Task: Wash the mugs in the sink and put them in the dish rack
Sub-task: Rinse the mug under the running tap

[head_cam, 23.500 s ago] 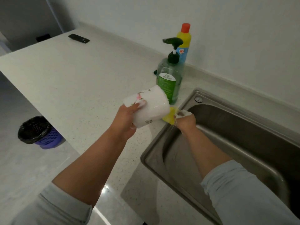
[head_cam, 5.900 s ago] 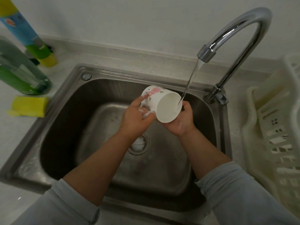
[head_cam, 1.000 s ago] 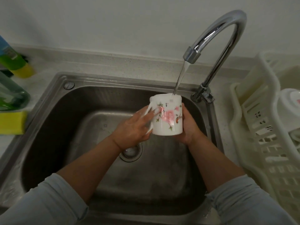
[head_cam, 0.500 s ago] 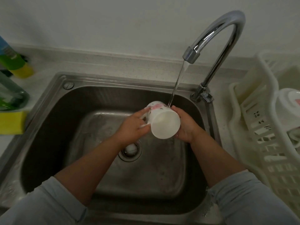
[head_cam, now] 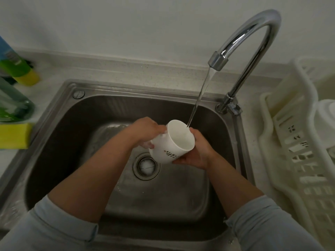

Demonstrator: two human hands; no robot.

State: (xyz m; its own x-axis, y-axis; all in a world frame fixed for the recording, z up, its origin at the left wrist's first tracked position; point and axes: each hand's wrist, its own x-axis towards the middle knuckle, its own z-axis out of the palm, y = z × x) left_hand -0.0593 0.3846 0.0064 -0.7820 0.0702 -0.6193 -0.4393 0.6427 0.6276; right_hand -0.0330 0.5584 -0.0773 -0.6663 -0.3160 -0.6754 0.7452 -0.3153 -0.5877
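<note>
We see the white mug tilted over the sink, mouth up toward us, small dark print on its side, water running in; left hand and right hand both clasp it.

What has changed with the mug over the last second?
The mug, upright with flowers showing a second ago, has been tipped and turned: its mouth now faces the camera, water runs inside, dark print shows. The left hand and right hand still hold it. The faucet still runs; sponge unmoved.
</note>
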